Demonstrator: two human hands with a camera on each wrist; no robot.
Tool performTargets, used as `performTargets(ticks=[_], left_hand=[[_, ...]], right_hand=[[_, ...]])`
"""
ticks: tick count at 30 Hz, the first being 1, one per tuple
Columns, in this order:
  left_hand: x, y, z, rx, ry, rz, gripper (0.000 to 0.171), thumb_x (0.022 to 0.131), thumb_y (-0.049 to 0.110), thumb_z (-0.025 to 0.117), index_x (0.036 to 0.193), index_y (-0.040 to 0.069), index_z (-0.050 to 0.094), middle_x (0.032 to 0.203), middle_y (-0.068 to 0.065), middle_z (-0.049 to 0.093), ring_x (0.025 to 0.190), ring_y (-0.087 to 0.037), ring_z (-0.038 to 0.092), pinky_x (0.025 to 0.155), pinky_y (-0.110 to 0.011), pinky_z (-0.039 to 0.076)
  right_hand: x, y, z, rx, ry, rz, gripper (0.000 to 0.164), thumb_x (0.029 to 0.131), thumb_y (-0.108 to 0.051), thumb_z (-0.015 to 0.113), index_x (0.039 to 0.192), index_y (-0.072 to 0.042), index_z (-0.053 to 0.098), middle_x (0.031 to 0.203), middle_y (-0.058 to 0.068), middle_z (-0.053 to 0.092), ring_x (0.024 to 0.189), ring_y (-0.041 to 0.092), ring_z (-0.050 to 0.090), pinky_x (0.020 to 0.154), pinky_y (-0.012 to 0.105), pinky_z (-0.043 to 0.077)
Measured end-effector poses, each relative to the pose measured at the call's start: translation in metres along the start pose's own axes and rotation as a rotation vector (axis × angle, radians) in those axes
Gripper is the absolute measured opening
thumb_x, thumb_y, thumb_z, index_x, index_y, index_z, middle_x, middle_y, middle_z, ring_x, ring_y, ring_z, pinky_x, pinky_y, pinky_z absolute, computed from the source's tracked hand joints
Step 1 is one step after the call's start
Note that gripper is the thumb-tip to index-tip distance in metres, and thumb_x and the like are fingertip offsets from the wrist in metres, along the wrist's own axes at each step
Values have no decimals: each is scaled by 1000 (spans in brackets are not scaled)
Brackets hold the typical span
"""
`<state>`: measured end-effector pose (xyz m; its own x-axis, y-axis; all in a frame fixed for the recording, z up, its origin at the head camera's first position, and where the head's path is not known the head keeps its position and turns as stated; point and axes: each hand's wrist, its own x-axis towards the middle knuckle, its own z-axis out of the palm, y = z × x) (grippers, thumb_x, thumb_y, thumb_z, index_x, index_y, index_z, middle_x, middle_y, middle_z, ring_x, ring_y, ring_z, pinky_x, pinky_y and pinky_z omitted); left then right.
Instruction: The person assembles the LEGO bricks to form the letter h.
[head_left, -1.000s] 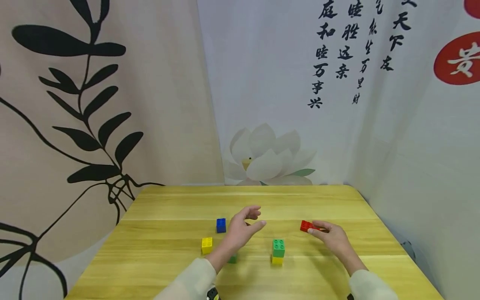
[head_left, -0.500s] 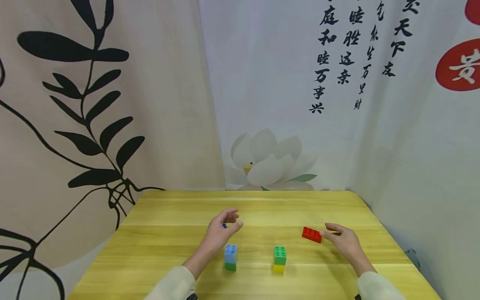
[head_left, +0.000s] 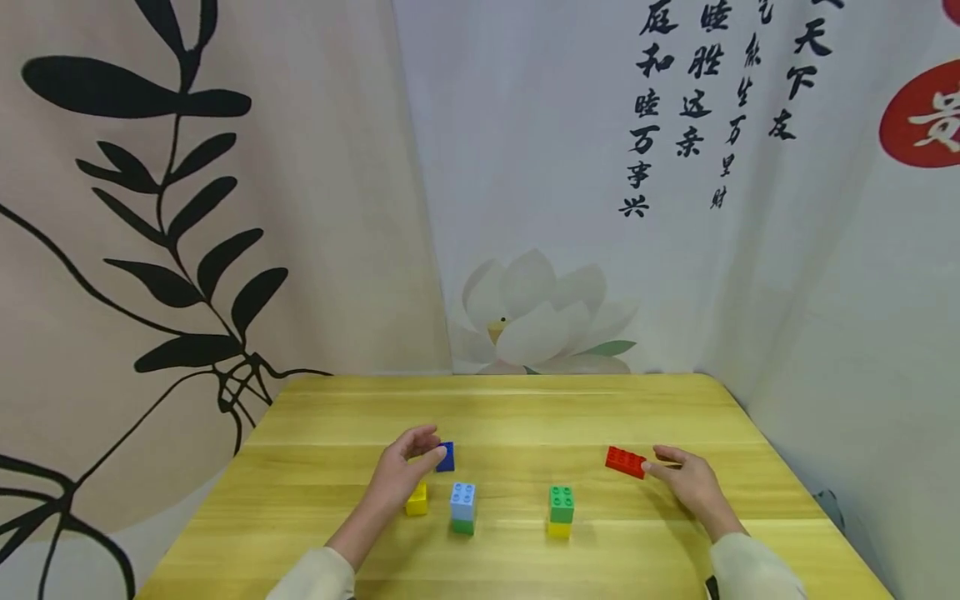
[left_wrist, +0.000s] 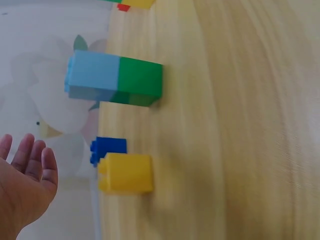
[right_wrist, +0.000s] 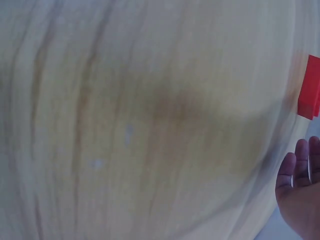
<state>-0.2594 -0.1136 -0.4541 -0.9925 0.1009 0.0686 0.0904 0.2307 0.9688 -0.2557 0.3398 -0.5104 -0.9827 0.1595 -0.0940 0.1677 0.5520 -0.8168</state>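
Observation:
My left hand [head_left: 401, 468], fingers relaxed and holding nothing, hovers by the dark blue brick [head_left: 446, 457] and the yellow brick [head_left: 417, 500], partly covering both in the head view. In the left wrist view, its fingers [left_wrist: 35, 162] are apart from the yellow brick [left_wrist: 127, 173]. A light blue brick [head_left: 462, 500] sits on a green brick [head_left: 462, 527] to its right. My right hand [head_left: 688, 485] is at the right end of the long red brick [head_left: 625, 462], thumb tip overlapping its corner. In the right wrist view, its loosely bent fingers [right_wrist: 300, 165] are below the red brick [right_wrist: 310, 90], gripping nothing.
Between the hands, a green brick [head_left: 561, 503] stands stacked on a yellow brick [head_left: 558, 530]. All bricks are on a wooden table [head_left: 525, 408], whose far edge meets a printed curtain [head_left: 360, 208].
My left hand has moved left, uncovering the light blue and green stack. My right hand has drawn back slightly to the right, uncovering more of the red brick.

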Motion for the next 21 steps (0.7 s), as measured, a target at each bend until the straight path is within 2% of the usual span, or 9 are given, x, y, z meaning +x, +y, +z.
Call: performTargets(ticks=[8,13,21], left_hand=[[-9,-16,-8,17,2,-19,49,95,29,69,137,7,55,126,-10,61,116,-26,54,99,-43,47],[-15,-24,-8,-9,-16,-23,48,94,25,70,135,4,56,124,-13,62,114,-25,56,96,-38,49],[-21,-34,-5,-31,-59,-31,54,94,26,69,137,-1,52,126,-14,60,116,-26,55,95,-39,48]], right_hand=[[5,3,5,10,-9,-13,63,97,-32,65,143,6,46,145,29,44,126,48,46,94,51,47],[9,6,8,-8,-9,-18,62,97,-29,66,142,7,46,143,30,45,125,47,48,89,44,49],[15,7,14,-64,-10,-44,64,95,-32,68,141,7,48,139,30,50,124,47,49,94,51,46]])
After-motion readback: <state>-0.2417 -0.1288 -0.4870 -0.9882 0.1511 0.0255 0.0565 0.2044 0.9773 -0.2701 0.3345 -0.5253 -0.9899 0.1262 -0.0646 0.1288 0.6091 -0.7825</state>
